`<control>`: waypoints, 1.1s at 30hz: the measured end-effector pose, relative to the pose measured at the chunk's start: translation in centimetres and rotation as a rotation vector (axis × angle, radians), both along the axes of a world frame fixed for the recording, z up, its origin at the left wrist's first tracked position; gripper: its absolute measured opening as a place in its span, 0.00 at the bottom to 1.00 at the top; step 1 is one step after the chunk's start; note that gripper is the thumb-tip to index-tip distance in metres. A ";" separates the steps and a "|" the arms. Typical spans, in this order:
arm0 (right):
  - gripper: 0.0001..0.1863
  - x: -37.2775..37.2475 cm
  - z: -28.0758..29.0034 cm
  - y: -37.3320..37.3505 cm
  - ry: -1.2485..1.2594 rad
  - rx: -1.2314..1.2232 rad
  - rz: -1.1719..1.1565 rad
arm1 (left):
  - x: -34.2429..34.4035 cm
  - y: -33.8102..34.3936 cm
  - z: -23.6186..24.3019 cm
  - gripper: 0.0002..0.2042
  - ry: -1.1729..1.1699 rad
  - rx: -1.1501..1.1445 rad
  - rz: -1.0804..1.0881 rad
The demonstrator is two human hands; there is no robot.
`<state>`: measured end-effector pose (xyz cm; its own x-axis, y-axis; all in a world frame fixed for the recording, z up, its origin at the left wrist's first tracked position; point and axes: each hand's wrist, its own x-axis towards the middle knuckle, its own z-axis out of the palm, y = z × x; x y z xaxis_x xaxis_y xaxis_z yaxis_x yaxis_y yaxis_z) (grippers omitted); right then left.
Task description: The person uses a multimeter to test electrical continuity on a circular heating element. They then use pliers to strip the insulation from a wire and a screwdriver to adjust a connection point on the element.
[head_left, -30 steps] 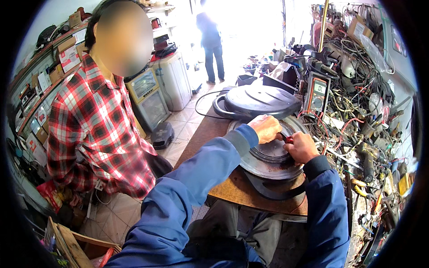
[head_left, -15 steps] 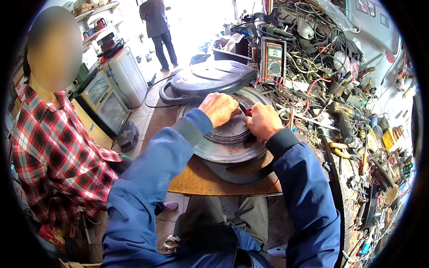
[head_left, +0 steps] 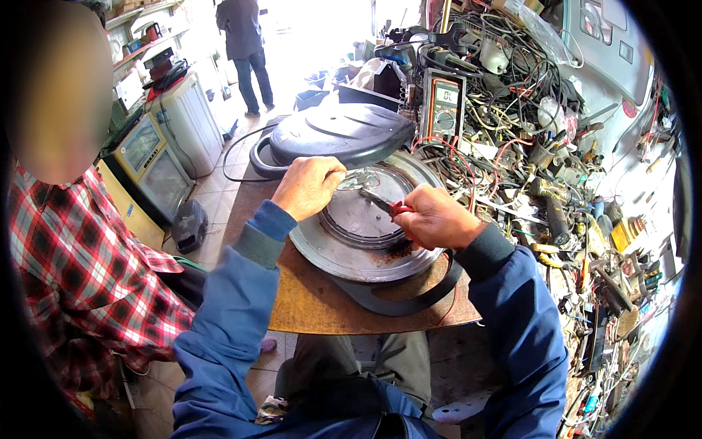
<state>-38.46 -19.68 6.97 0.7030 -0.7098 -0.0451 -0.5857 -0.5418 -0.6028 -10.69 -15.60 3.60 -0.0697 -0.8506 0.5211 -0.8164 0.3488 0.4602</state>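
Observation:
My left hand (head_left: 309,186) is pinched at the upper left of a round, rust-stained metal plate (head_left: 333,256); what its fingertips hold is too small to make out, beside thin shiny loops over the plate. My right hand (head_left: 435,218) grips a red-handled metal tool (head_left: 399,210), its dark tip pointing left over the plate's middle. A black round plastic cover (head_left: 340,132) lies just behind the plate, and a black curved piece (head_left: 387,300) lies under its front edge on the brown board (head_left: 300,314).
A person in a plaid shirt (head_left: 95,278) stands close on my left; another person (head_left: 248,58) stands at the bright doorway. A multimeter (head_left: 442,106) stands among tangled cables and tools (head_left: 556,205) on the right. An appliance with glass panels (head_left: 150,175) is at the left.
My hands have moved apart, the left one leftward, exposing the tool's metal part and the thin loops over the plate. The view has shifted, bringing the plaid-shirted person nearer the left edge.

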 end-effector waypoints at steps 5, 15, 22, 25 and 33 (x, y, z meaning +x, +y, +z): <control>0.16 1.4 -0.3 0.5 0.061 -0.257 0.010 | 0.1 -0.5 -1.6 0.08 0.033 -0.008 -0.022; 0.17 3.2 0.5 1.3 0.103 -0.316 -0.007 | 0.3 -0.6 -2.0 0.09 0.081 0.072 -0.074; 0.17 3.9 1.0 1.1 0.128 -0.266 -0.043 | 0.5 -0.5 -1.3 0.09 0.104 0.086 -0.079; 0.16 3.8 0.7 0.8 0.145 -0.274 -0.060 | 0.2 -0.4 -0.8 0.08 0.118 0.124 -0.067; 0.15 3.6 -0.1 0.8 0.150 -0.439 -0.051 | 0.7 -1.0 -1.3 0.08 0.102 0.110 -0.078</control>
<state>-34.86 -18.90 6.84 0.6754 -0.7179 0.1686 -0.6813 -0.6950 -0.2297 -9.95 -16.58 2.35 -0.0888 -0.8969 0.4332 -0.7360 0.3521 0.5782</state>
